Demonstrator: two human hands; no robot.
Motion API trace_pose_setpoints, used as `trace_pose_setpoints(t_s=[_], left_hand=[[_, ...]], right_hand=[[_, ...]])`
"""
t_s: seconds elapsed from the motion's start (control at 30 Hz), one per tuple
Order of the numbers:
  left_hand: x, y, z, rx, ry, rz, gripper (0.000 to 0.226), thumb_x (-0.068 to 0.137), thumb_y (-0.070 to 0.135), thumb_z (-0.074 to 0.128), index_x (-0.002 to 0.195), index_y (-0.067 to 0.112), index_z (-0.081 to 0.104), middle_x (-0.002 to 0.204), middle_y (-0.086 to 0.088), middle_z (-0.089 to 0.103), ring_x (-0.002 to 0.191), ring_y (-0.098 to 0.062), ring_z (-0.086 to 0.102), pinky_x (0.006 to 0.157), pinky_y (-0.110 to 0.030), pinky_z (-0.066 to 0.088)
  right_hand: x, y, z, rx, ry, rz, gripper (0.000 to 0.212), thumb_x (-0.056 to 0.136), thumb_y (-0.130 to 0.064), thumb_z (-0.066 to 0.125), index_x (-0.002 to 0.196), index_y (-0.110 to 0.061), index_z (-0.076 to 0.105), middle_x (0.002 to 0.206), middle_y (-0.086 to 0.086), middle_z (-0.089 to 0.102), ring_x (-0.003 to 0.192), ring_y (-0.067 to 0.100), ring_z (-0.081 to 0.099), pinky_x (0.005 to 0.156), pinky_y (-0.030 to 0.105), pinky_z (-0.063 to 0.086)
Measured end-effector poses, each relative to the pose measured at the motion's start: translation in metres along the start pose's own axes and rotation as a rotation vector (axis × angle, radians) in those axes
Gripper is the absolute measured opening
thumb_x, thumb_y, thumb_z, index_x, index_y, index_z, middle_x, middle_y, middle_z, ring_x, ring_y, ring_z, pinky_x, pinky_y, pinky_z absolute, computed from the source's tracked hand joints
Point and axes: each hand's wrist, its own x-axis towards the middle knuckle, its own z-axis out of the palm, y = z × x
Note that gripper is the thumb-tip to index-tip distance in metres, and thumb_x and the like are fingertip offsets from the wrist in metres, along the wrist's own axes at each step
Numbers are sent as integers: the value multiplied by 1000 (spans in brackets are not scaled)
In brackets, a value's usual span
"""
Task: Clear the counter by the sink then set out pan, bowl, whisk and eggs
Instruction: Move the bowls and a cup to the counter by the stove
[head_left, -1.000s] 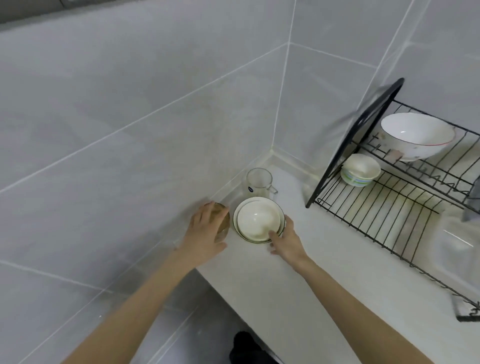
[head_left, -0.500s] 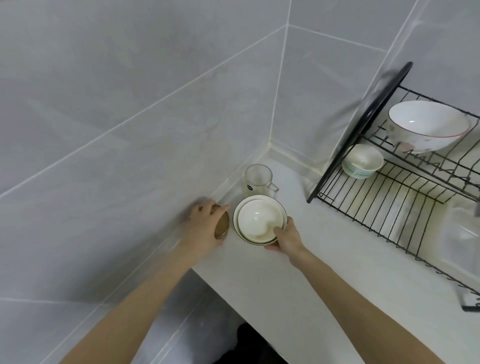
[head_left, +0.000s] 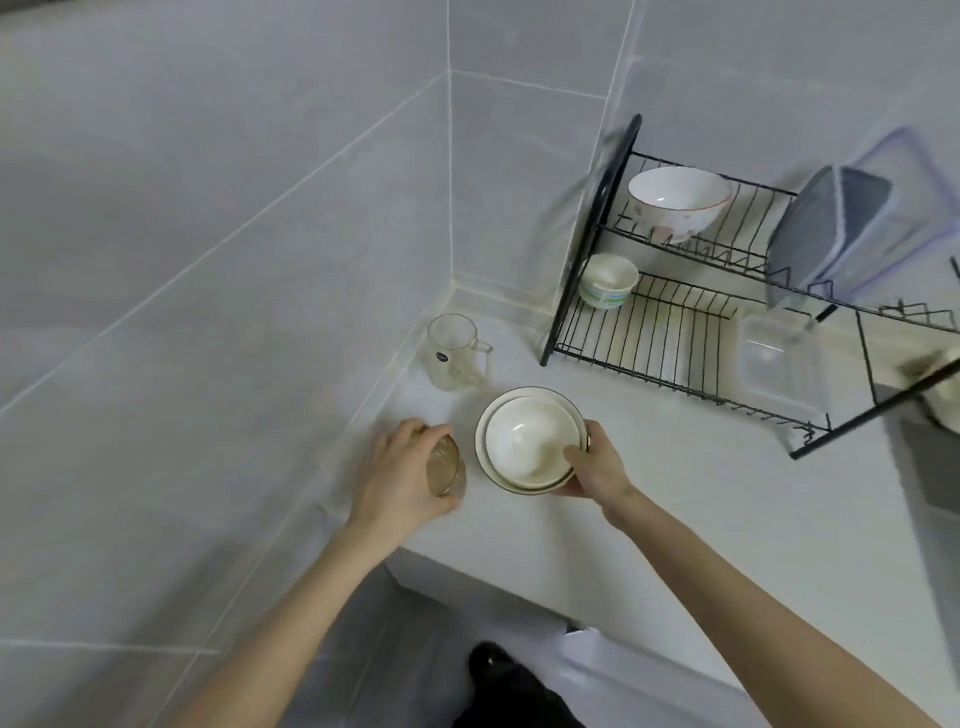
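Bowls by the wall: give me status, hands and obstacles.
Left hand grips brown glass. Right hand grips stacked bowls at near rim. Clear mug stands behind, apart; rack to the right, not in the way.

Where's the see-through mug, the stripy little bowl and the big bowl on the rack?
see-through mug (head_left: 453, 353): head view, on its glass side.
stripy little bowl (head_left: 605, 297): head view, on its striped outer wall.
big bowl (head_left: 675, 189): head view, on its white inside.

Bare counter (head_left: 649, 467) right of stacked bowls (head_left: 530, 441); mug (head_left: 457, 353), rack (head_left: 675, 332) block behind
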Motion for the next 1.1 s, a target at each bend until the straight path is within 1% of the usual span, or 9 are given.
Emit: trace_pose_setpoints(t_s=[0.1, 0.2, 0.3, 0.47, 0.6, 0.8, 0.87, 1.0, 1.1], left_hand=[[-4, 19, 3, -36, -33, 122, 80, 63, 48, 74, 135, 35, 41, 133, 10, 37, 121, -20, 38, 95, -38, 45], [-9, 43, 4, -47, -84, 225, 83, 62, 48, 75, 136, 36, 39, 134, 11, 35, 120, -20, 35, 91, -41, 48], [-17, 74, 6, -31, -150, 337, 84, 61, 48, 75, 136, 39, 37, 134, 13, 34, 121, -18, 34, 90, -40, 49], [-36, 132, 17, 19, -240, 523, 85, 61, 47, 77, 135, 43, 36, 135, 16, 33, 122, -16, 34, 83, -31, 48], [-56, 180, 35, 42, -312, 668, 86, 61, 46, 77, 136, 43, 36, 135, 16, 34, 121, -15, 34, 78, -28, 44], [-98, 261, 67, 45, -416, 891, 87, 60, 46, 79, 135, 45, 36, 135, 16, 34, 121, -16, 34, 84, -32, 45], [-116, 290, 79, 59, -444, 960, 87, 60, 46, 80, 135, 45, 36, 136, 16, 33, 122, -17, 34, 84, -32, 44], [-162, 350, 108, 70, -490, 1097, 86, 60, 47, 80, 134, 45, 37, 135, 16, 34, 122, -17, 34, 82, -31, 43], [-201, 392, 130, 79, -516, 1184, 87, 59, 48, 81, 134, 44, 37, 134, 15, 36, 122, -18, 35, 82, -32, 43]], right_hand=[[-31, 12, -21, 76, 96, -9, 32, 91, -1, 42, 119, -18, 43, 100, 3, 54, 85, 26, 62, 59, 37, 60], [-60, 24, -43, 132, 206, -13, 31, 91, -2, 43, 118, -17, 44, 101, 6, 54, 83, 27, 62, 60, 39, 61], [-95, 37, -70, 167, 320, -10, 31, 90, -3, 43, 119, -16, 44, 103, 9, 55, 83, 29, 64, 60, 38, 60], [-154, 67, -115, 235, 511, 13, 32, 90, -4, 42, 120, -17, 43, 113, 13, 54, 94, 34, 62, 61, 37, 59], [-205, 94, -148, 305, 683, 43, 30, 91, -4, 43, 118, -17, 43, 117, 14, 52, 100, 37, 61, 60, 37, 60], [-288, 137, -199, 459, 886, 66, 33, 91, -3, 43, 120, -19, 41, 119, 10, 52, 101, 34, 61, 55, 33, 59], [-315, 152, -215, 523, 952, 73, 32, 92, -3, 44, 119, -20, 41, 117, 9, 52, 99, 33, 62, 54, 34, 60], [-373, 190, -251, 596, 1074, 80, 32, 91, -4, 45, 120, -17, 43, 119, 11, 52, 101, 33, 61, 61, 39, 60], [-419, 222, -280, 626, 1148, 77, 31, 90, -4, 45, 120, -13, 44, 121, 13, 53, 100, 33, 62, 59, 39, 60]])
